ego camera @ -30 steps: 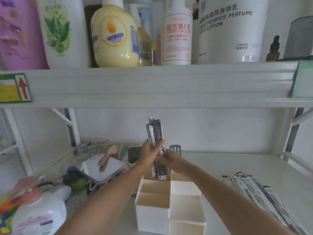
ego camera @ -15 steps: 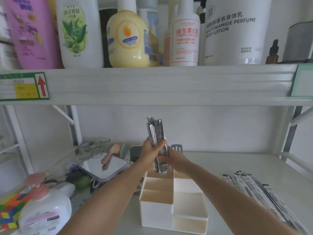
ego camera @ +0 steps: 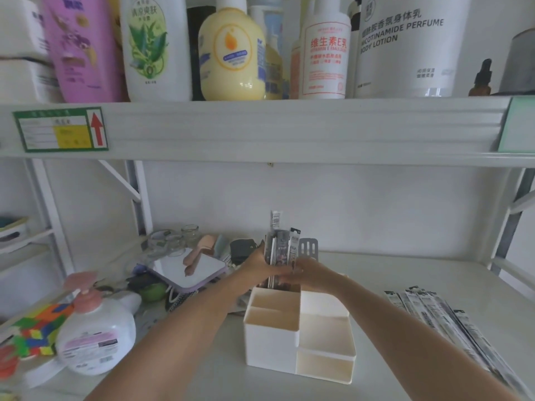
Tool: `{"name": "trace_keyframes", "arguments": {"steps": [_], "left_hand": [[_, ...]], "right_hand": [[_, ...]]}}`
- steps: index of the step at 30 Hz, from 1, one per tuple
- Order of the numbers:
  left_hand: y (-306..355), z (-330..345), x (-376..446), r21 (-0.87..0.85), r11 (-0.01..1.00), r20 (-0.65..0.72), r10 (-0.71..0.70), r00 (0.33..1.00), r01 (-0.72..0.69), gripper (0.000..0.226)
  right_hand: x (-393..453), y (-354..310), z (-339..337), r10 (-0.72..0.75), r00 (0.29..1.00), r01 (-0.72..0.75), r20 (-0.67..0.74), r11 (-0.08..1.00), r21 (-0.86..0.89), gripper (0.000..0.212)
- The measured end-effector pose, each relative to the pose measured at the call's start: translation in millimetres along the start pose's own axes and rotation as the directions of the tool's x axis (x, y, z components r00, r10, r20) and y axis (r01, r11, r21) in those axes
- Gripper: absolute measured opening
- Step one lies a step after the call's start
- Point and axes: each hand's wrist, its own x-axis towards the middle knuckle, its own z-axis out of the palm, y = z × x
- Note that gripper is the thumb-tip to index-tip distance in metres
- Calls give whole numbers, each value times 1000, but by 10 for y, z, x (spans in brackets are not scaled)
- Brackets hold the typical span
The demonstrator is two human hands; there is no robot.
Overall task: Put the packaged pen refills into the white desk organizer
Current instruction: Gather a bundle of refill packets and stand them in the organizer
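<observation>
Since half a second before, the bundle of packaged refills [ego camera: 282,250] had dropped: its lower end now sat down in the back-left compartment of the white desk organizer [ego camera: 298,340], where earlier it had hung at the rim.

Left hand [ego camera: 260,266] wrapped the bundle's left side, fingers closed on it. Right hand [ego camera: 311,273] pinched it from the right, also closed on the packs. Both hands met just above the organizer's rear edge. My reading: two hands were used to keep the loose, slippery sleeves squared together and upright so they would slide into the narrow slot as one.

Bundle stood nearly vertical; one barcoded tab stuck up above the rest. Exact number of packs in the bundle could not be told, several at least.

More packaged refills [ego camera: 451,322] lay flat in a fanned row on the shelf [ego camera: 405,273] to the right, well apart from the organizer; roughly five or six, overlapping, count uncertain. Likely waiting their turn.

Organizer: one, with about five open compartments visible, all others bare.

Left clutter: one pump bottle [ego camera: 95,340], one mirror [ego camera: 188,270], small glass jars [ego camera: 173,241], count unclear.
</observation>
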Motion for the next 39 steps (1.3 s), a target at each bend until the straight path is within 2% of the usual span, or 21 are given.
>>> {"name": "trace_keyframes", "arguments": {"steps": [3,5,8,10,11,13,14,16,18,23,25,27,29,32,34,37,39], "left_hand": [[-60,10,-60,11,1000,-21,20,1000,-20,45],[-85,12,-80,3,998,-44,61,997,-61,49],[-133,-8,-78,44,992,-84,120,989,-117,51],[-135,-24,-77,54,993,-92,108,990,-104,42],[-129,-28,-70,60,994,-84,97,992,-93,43],[-115,-16,-53,78,994,-46,79,996,-76,50],[-109,-5,-49,89,994,-30,69,997,-66,51],[-98,12,-50,125,991,-19,51,999,-48,48],[-66,6,-56,151,988,6,41,999,-42,45],[104,-117,-94,356,935,184,-61,981,-9,25],[135,-178,-106,459,888,231,-101,968,-17,38],[132,-227,-120,557,830,184,-86,979,-32,46],[116,-239,-143,573,818,140,-43,989,-46,44],[119,-231,-222,392,915,199,11,980,-90,41],[112,-262,-251,358,929,202,21,979,-93,42],[66,-328,-268,407,913,72,-26,997,-6,26],[-5,-403,-270,415,907,10,-85,996,73,34]], "right_hand": [[17,14,17,-57,997,58,41,998,-25,44],[23,16,-18,-67,997,64,28,993,99,34],[0,-110,-84,-169,983,146,70,955,259,27],[42,-174,-93,-193,981,172,33,929,328,38],[63,-192,-100,-163,986,149,19,935,321,37],[93,-172,-124,-62,998,67,-28,962,266,18],[110,-145,-139,-31,998,42,-48,966,256,16],[155,-84,-144,1,995,22,-95,970,241,34],[170,-59,-148,24,990,7,-138,976,218,33],[124,-17,-139,-6,981,43,-192,981,190,29],[94,-26,-139,-24,981,43,-192,995,94,26],[87,6,-139,2,990,-6,-141,1000,-29,27],[59,56,-141,32,997,-40,-76,992,-116,33],[-4,85,-145,-36,999,36,11,999,-22,29],[-51,88,-180,-69,997,68,39,997,29,33],[-161,122,-300,-28,999,28,30,1000,0,42],[-245,199,-438,-36,999,36,-1,996,81,47]]}}
